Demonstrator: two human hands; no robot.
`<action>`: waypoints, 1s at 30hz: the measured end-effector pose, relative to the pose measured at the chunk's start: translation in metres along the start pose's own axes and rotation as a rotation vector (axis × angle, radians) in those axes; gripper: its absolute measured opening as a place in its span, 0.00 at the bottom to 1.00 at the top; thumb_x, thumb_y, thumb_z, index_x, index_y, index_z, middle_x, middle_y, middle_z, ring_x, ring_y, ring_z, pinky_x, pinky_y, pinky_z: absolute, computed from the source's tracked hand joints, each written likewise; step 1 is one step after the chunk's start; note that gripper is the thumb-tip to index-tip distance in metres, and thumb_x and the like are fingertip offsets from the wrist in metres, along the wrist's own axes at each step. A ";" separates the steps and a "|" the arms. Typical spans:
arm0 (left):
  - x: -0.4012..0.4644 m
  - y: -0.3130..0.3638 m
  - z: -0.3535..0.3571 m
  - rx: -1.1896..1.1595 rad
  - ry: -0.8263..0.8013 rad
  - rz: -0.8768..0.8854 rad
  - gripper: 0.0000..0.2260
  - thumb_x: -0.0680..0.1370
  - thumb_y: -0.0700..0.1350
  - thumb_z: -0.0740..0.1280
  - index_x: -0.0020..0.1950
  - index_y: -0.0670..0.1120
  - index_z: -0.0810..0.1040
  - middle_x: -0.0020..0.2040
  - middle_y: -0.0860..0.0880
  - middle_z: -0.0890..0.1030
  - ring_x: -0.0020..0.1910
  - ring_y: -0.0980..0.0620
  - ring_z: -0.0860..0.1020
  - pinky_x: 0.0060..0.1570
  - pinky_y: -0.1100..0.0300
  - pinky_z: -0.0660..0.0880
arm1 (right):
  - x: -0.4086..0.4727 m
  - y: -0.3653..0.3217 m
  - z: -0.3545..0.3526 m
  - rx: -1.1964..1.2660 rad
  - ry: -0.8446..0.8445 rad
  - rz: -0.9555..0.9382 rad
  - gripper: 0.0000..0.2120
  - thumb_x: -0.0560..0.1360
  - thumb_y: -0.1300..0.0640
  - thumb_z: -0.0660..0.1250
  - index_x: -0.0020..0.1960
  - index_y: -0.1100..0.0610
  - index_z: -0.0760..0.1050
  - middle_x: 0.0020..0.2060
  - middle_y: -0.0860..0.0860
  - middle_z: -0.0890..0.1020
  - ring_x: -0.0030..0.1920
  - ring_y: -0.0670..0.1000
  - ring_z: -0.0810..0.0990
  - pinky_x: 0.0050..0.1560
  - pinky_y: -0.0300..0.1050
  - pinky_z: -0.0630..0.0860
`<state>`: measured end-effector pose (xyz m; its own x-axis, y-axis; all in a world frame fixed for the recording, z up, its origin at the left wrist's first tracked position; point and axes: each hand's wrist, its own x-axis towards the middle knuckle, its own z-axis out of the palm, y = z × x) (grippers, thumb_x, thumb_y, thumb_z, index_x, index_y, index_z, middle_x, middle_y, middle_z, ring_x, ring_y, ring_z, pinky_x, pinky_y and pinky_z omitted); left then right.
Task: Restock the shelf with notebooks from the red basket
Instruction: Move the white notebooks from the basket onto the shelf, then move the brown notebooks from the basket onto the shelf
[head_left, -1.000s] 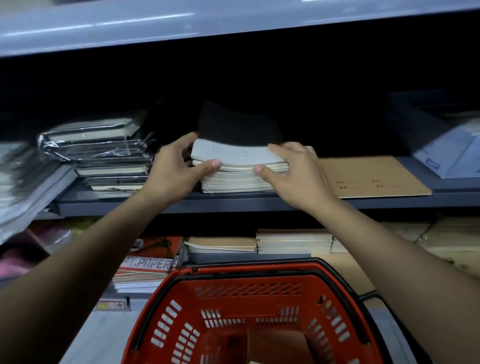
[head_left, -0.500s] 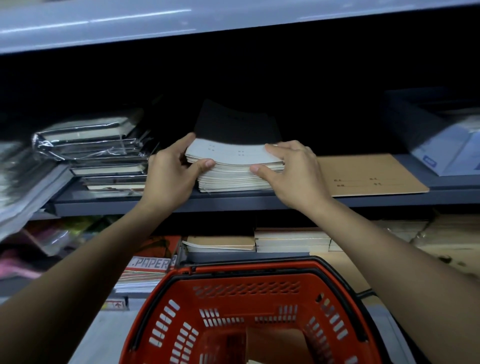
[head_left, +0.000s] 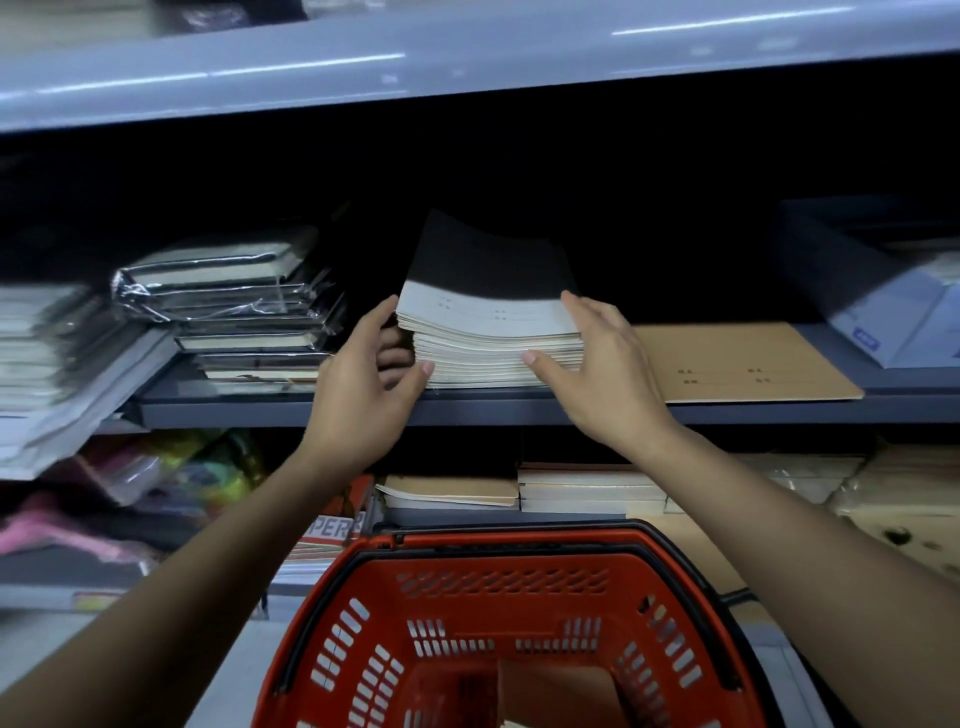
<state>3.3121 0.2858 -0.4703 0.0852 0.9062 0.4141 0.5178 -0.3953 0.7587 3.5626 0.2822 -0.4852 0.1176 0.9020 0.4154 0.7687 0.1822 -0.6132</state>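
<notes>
A stack of pale notebooks (head_left: 488, 338) lies on the grey middle shelf (head_left: 519, 408), its top cover curving up into the dark. My left hand (head_left: 363, 387) is at the stack's left front corner, index finger up by the top edge and thumb touching the front. My right hand (head_left: 605, 371) lies against the stack's right side, fingers straight, thumb on the page edges. Below me is the red basket (head_left: 374, 670); a brown notebook (head_left: 556, 691) lies flat at its bottom.
A brown notebook (head_left: 743, 358) lies flat right of the stack, with a blue-white box (head_left: 893, 317) beyond it. Plastic-wrapped books (head_left: 234, 306) are piled to the left. The lower shelf holds more notebook stacks (head_left: 587, 486) and paper packs (head_left: 332, 535). An upper shelf board (head_left: 467, 57) overhangs.
Both hands have slid off the top of the stack down to its sides and front. The stack has settled flatter on the shelf.
</notes>
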 end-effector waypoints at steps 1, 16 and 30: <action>-0.004 -0.003 -0.001 0.000 -0.008 0.002 0.33 0.80 0.45 0.72 0.82 0.52 0.61 0.67 0.52 0.79 0.59 0.61 0.81 0.62 0.58 0.80 | -0.002 0.000 -0.001 -0.001 -0.004 -0.003 0.39 0.80 0.42 0.71 0.83 0.55 0.59 0.79 0.51 0.66 0.78 0.52 0.64 0.78 0.47 0.62; -0.098 -0.021 0.010 0.017 -0.093 -0.080 0.18 0.78 0.36 0.71 0.66 0.51 0.77 0.47 0.54 0.82 0.46 0.54 0.81 0.49 0.53 0.81 | -0.060 0.016 -0.029 -0.092 -0.087 -0.050 0.38 0.79 0.48 0.71 0.83 0.52 0.55 0.71 0.49 0.66 0.69 0.52 0.73 0.67 0.53 0.75; -0.153 -0.038 0.045 0.194 -0.559 -0.228 0.05 0.77 0.43 0.66 0.47 0.48 0.83 0.41 0.48 0.85 0.40 0.50 0.83 0.43 0.52 0.80 | -0.152 0.051 -0.053 -0.235 -0.316 -0.037 0.26 0.80 0.48 0.67 0.76 0.52 0.68 0.59 0.46 0.74 0.61 0.51 0.77 0.59 0.50 0.76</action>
<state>3.3171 0.1686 -0.5853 0.3593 0.9265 -0.1120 0.7156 -0.1965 0.6703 3.6175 0.1339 -0.5435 -0.0841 0.9792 0.1846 0.8962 0.1553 -0.4155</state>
